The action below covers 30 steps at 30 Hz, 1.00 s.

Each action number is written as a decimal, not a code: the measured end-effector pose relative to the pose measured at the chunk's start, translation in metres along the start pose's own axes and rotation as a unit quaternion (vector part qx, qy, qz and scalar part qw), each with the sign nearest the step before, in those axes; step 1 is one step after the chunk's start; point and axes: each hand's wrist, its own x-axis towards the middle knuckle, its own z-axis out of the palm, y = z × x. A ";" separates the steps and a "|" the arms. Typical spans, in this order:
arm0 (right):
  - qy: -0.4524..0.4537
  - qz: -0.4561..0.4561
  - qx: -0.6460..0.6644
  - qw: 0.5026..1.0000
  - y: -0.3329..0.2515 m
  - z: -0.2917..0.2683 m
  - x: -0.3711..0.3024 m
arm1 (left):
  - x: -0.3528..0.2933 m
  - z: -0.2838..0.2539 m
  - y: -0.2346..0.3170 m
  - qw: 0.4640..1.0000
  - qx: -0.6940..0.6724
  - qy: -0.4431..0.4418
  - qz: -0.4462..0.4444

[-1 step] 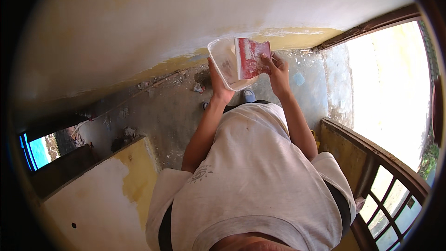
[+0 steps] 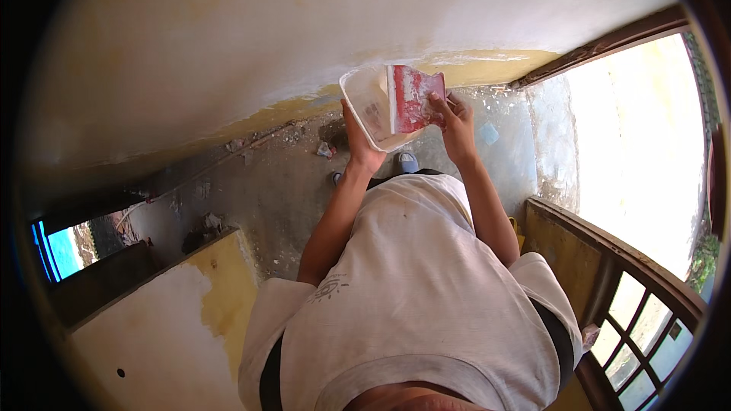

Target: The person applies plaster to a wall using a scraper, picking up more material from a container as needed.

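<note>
The person's two hands were both occupied. The right hand (image 2: 458, 123) was closed on one red scraper (image 2: 417, 100), gripping its right end; the tool was smeared with white and had one pale straight edge on its left. The left hand (image 2: 364, 148) held one whitish, translucent container (image 2: 371, 99) with rounded corners, by its left side and near corner. The scraper lay over the right part of the container's opening; whether the two touched could not be told.

Below the container were two grey-blue slippers (image 2: 406, 162), one mostly hidden, on a grey floor (image 2: 259, 183) with scattered debris. One light-blue patch (image 2: 488, 133) marked the floor farther right. Ahead rose one whitish wall (image 2: 304, 30), yellow along its base.
</note>
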 end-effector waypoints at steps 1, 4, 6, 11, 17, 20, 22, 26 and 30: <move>-0.005 -0.011 0.025 1.000 -0.003 -0.001 -0.003 | 0.000 0.003 -0.001 0.999 -0.026 -0.035 -0.004; -0.020 -0.046 0.084 0.995 -0.014 -0.004 -0.016 | 0.012 0.004 -0.007 0.998 -0.007 -0.046 0.036; -0.008 -0.056 0.120 0.991 -0.026 0.006 -0.025 | 0.014 0.012 -0.005 0.999 -0.020 -0.034 0.026; -0.002 -0.134 0.145 0.980 -0.063 0.052 -0.041 | 0.016 0.039 0.015 0.989 -0.027 -0.126 0.068; -0.006 -0.230 0.134 0.964 -0.104 0.092 -0.054 | 0.018 0.066 0.045 0.977 0.015 -0.188 0.101; -0.008 -0.261 0.133 0.956 -0.109 0.107 -0.060 | 0.002 0.061 0.061 0.979 0.026 -0.179 0.097; -0.006 -0.275 0.133 0.952 -0.113 0.124 -0.064 | -0.014 0.054 0.080 0.988 -0.017 -0.144 0.058; 0.037 -0.357 0.083 0.930 -0.143 0.165 -0.060 | -0.033 0.023 0.122 0.985 -0.025 -0.161 0.060; 0.148 -0.541 -0.171 0.810 -0.206 0.192 -0.035 | -0.055 -0.015 0.153 0.988 -0.038 -0.144 0.052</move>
